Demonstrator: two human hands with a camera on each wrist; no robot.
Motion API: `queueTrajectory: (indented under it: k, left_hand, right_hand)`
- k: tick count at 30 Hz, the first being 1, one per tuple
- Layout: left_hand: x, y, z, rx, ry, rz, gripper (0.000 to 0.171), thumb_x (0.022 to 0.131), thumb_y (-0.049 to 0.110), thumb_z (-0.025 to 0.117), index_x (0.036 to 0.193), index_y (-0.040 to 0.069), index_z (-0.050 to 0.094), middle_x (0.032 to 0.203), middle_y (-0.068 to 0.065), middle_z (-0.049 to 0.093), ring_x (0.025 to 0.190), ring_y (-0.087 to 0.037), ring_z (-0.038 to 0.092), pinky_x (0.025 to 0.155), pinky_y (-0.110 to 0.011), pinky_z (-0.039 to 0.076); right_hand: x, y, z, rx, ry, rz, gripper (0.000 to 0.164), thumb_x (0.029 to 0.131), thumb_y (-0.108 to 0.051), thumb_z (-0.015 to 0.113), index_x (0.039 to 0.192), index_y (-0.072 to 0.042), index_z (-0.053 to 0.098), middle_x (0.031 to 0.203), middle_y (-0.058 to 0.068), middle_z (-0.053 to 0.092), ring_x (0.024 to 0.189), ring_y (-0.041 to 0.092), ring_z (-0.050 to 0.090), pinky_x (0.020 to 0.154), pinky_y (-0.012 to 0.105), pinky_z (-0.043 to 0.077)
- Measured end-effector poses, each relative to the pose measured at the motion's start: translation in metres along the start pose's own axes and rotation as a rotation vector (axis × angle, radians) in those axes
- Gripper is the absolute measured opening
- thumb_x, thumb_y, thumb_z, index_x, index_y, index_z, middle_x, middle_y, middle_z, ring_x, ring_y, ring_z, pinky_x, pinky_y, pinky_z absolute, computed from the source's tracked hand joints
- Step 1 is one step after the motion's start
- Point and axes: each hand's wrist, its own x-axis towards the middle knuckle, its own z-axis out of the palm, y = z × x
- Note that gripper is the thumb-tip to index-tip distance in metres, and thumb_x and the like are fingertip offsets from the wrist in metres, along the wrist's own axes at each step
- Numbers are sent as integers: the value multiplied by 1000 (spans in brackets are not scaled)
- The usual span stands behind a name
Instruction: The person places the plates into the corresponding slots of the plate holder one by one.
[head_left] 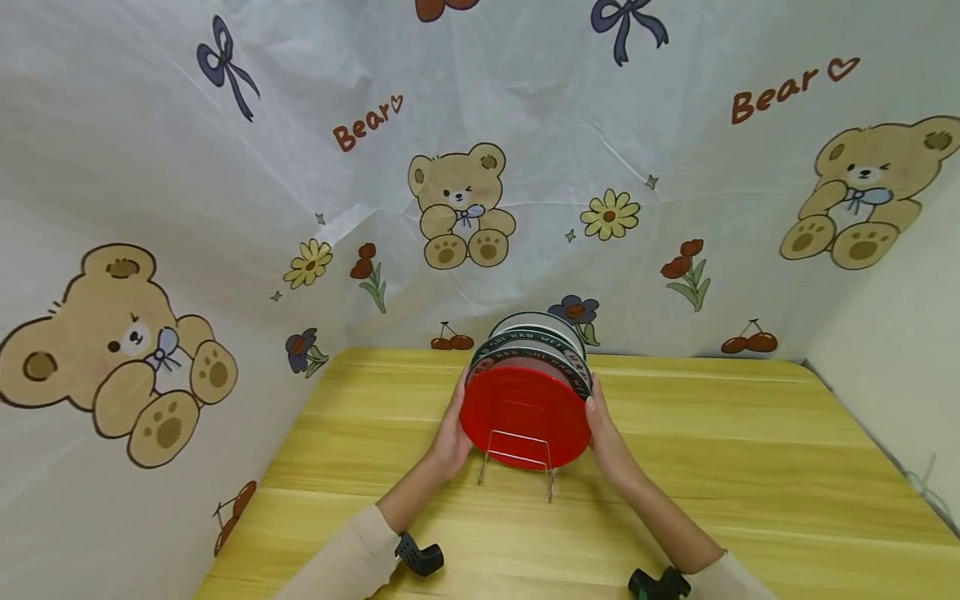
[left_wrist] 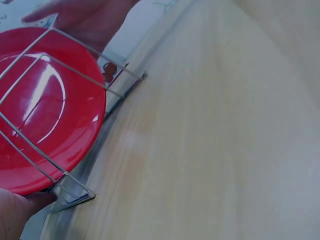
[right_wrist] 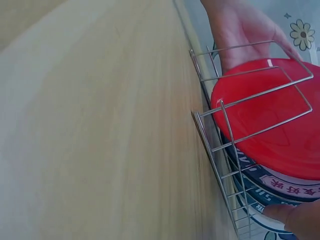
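A wire plate rack (head_left: 519, 434) stands on the wooden table with a red plate (head_left: 525, 412) upright at its front. Behind lean several pale plates (head_left: 529, 337) with dark, lettered rims. My left hand (head_left: 452, 437) lies along the left side of the plates, fingers stretched back. On the opposite side my right hand (head_left: 611, 437) rests against their edges, its thumb near the red plate's rim. The right wrist view shows the right thumb (right_wrist: 280, 212) on a patterned rim, and the left palm (right_wrist: 245, 32) facing the red plate. The far fingertips are partly hidden behind the plates.
Behind the table (head_left: 750, 433) hangs a white cloth (head_left: 525, 100) printed with bears, bows and flowers. Table surface extends left and right of the rack. A dark wrist-worn device (head_left: 418, 556) shows at the left sleeve, and another (head_left: 660, 583) at the right.
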Motion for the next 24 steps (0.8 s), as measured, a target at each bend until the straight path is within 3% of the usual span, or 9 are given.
queueTrajectory:
  k: [8, 15, 24]
  left_hand:
    - [-7, -4, 19, -2, 68, 1, 64, 108, 47, 34, 165, 33, 6, 169, 0, 12, 151, -31, 22, 120, -49, 31]
    - [-7, -2, 23, 8, 53, 2, 67, 108, 48, 35, 165, 31, 4, 169, -2, 13, 151, -30, 22, 120, -46, 31]
    - [-5, -3, 23, 30, 60, -10, 65, 107, 50, 36, 164, 35, 7, 169, -1, 13, 151, -31, 22, 121, -50, 29]
  right_hand:
    - [2, 4, -8, -28, 28, -14, 63, 111, -43, 17, 163, -21, -10, 169, 11, -4, 152, 44, 6, 113, 69, 29]
    - [0, 7, -9, -12, 41, -32, 61, 112, -40, 16, 164, -19, -8, 170, 11, -4, 153, 42, 1, 117, 69, 19]
    - [-1, 5, -14, -45, 25, -33, 60, 112, -41, 17, 164, -24, -7, 170, 9, -2, 153, 42, 3, 114, 72, 23]
